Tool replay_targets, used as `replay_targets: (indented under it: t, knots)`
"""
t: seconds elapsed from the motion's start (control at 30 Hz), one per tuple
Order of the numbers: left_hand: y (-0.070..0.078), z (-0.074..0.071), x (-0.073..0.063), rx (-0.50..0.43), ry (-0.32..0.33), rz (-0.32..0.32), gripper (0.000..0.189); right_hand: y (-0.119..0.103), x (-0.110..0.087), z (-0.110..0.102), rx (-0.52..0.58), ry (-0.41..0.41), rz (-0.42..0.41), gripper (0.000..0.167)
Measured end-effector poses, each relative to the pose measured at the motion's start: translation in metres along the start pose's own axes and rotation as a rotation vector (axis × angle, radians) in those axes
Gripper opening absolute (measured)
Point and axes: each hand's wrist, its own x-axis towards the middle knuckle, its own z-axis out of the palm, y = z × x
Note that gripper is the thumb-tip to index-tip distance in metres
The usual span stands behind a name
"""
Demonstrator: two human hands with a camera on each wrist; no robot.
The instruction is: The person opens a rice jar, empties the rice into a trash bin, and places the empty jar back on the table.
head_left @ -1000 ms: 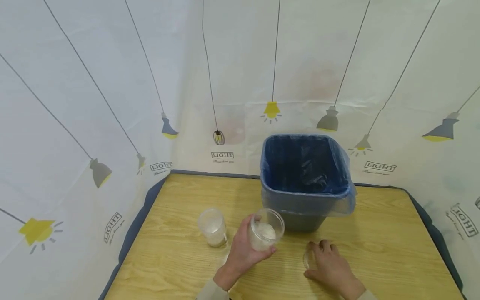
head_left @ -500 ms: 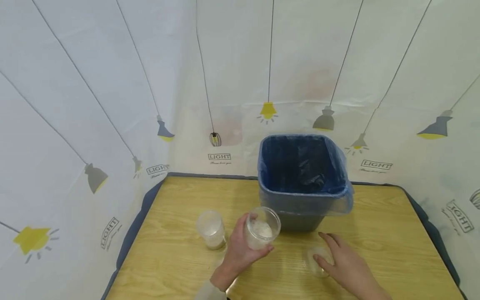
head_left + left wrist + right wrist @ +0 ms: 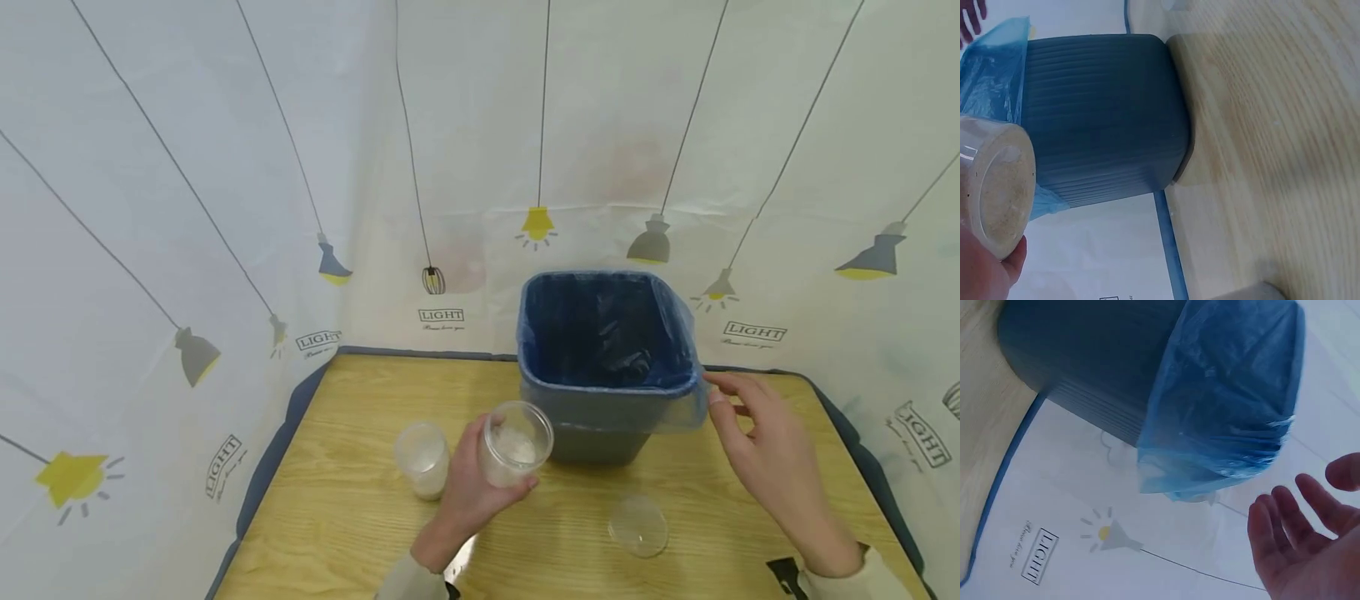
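My left hand (image 3: 468,496) grips a clear plastic jar (image 3: 504,467) with whitish contents, tilted a little, at the near left side of the bin. The base of this jar (image 3: 1007,190) shows pale and speckled in the left wrist view. A dark trash bin (image 3: 585,446) stands upright, lined with a blue plastic bag (image 3: 637,410) folded over its rim. Beside the bag's right edge is my right hand (image 3: 780,454), fingers apart and loosely bent, holding nothing; the right wrist view shows a gap between the fingers (image 3: 1285,515) and the bag.
A round clear lid (image 3: 639,527) lies flat on the wooden table (image 3: 360,542), in front of the bin. Another clear jar (image 3: 423,462) with whitish contents stands left of my left hand. A lamp-printed sheet (image 3: 480,183) rises behind the table and along its sides.
My right hand has let go of the clear lid on the table and moved up and right to the bag's edge. The left hand has shifted slightly left with the jar.
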Motion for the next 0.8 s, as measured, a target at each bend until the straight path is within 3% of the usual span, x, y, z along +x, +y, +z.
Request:
replay_targets:
  t: [0.13,0.27,0.47,0.6,0.8]
  knots:
    - [-0.001,-0.003,0.002,0.013,-0.007,0.01,0.091,0.013,0.018,0.009,-0.038,-0.075,0.104,0.045]
    - [-0.001,-0.005,0.004,0.053,-0.004,0.03,0.091,0.024,0.033,0.017,0.042,-0.204,0.183,0.064]
    - [-0.002,-0.008,0.005,0.094,0.002,0.017,0.091,0.028,0.043,0.024,0.135,-0.339,0.287,0.073]
    - [-0.003,-0.012,0.006,0.119,0.013,0.029,0.091,0.027,0.044,0.028,0.181,-0.373,0.339,0.073]
    - [-0.003,-0.024,0.014,0.175,0.035,0.081,0.092,0.027,0.044,0.031,0.241,-0.364,0.364,0.072]
